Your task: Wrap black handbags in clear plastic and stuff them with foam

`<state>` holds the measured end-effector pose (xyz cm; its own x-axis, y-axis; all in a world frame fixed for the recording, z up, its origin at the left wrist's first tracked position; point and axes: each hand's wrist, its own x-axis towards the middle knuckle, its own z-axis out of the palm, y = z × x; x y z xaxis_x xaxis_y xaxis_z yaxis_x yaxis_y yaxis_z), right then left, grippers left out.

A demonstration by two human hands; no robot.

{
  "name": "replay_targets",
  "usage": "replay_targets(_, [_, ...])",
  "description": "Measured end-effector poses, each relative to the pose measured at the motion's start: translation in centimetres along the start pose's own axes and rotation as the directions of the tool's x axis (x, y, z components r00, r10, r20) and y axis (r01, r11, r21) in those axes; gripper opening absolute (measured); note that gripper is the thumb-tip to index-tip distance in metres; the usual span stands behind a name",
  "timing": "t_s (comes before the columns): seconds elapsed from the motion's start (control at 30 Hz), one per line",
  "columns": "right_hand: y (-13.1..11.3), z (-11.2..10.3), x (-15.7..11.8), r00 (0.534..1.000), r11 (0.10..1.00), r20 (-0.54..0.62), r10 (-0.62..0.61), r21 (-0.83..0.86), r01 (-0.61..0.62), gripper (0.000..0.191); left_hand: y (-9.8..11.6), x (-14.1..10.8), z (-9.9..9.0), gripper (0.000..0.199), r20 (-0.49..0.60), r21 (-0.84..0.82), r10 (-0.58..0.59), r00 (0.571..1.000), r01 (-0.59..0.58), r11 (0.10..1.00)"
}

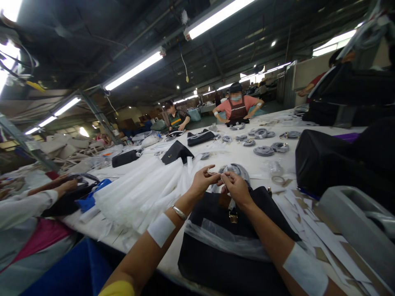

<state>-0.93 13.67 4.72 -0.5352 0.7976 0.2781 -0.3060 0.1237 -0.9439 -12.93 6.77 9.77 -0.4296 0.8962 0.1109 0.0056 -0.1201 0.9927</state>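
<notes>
Left hand [202,181] and right hand [239,190]: fingertips almost meeting, thumbs and forefingers drawn close; anything between them is too small to make out, so I cannot tell whether either grips.
Black bag [222,265]: beneath the fingers, smooth, crossed by clear film [231,240]; the right forearm [271,230] hides part.
Brown tag [224,201], gold-coloured clasp [233,218]: just below the fingers.
Bag's inside: hidden.
Grey coil [243,172]: just beyond the fingers, partly covered.
</notes>
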Motion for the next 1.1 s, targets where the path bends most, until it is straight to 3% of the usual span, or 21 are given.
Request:
replay_targets(0.17, [-0.2, 0.1, -0.2, 0.998, 0.995, 0.013, -0.056, -0.079, 0.057, 0.036, -0.1, -0.2, -0.2, 0.057, 0.007, 0.037, 0.037, 0.999, -0.037, 0.999])
replay_targets(0.33, [-0.8, 0.2, -0.6, 0.999, 0.998, 0.036, -0.025, -0.059, 0.027, 0.037, -0.3, -0.1, 0.0, 0.058, 0.105, 0.026, 0.106, 0.989, -0.110, 0.994])
replay_targets(0.47, [-1.0, 0.3, -0.7, 1.000, 0.998, -0.004, -0.031, -0.050, 0.031, 0.038, -0.4, 0.3, 0.1, 0.045, -0.010, 0.172, 0.185, 0.983, -0.180, 0.968])
replay_targets(0.53, [-1.0, 0.2, -0.6, 0.996, 0.996, -0.052, -0.067, -0.067, 0.064, 0.037, -0.4, 0.4, 0.1, 0.043, -0.014, 0.221, 0.188, 0.982, -0.180, 0.959])
replay_targets(0.73, [-1.7, -1.0, 0.0, 0.947, 0.988, -0.296, -0.124, -0.128, 0.089, 0.037, -0.5, 0.5, -0.9, 0.049, 0.098, 0.056, 0.042, 0.994, -0.048, 0.997])
replay_targets(0.83, [-2.2, -1.6, 0.0, 0.864, 0.921, -0.416, -0.283, -0.370, 0.124, 0.035, -1.5, 0.9, -2.0, 0.041, 0.080, 0.268, -0.035, 0.996, 0.012, 0.963])
replay_targets(0.9, [-2.2, -1.9, 0.0, 0.833, 0.835, -0.397, -0.385, -0.535, 0.130, 0.035, -2.5, 1.4, -2.8, 0.032, 0.047, 0.425, -0.099, 0.994, 0.070, 0.903])
replay_targets(1.0, [-1.4, -2.0, 0.1, 0.886, 0.727, -0.263, -0.383, -0.677, 0.113, 0.034, -4.2, 2.3, -3.9, 0.011, 0.014, 0.565, -0.178, 0.984, 0.139, 0.813])
replay_targets(1.1, [-0.3, -2.0, 0.4, 0.944, 0.633, -0.151, -0.293, -0.771, 0.073, 0.028, -5.4, 3.3, -4.5, 0.020, 0.003, 0.653, -0.250, 0.968, 0.187, 0.734])
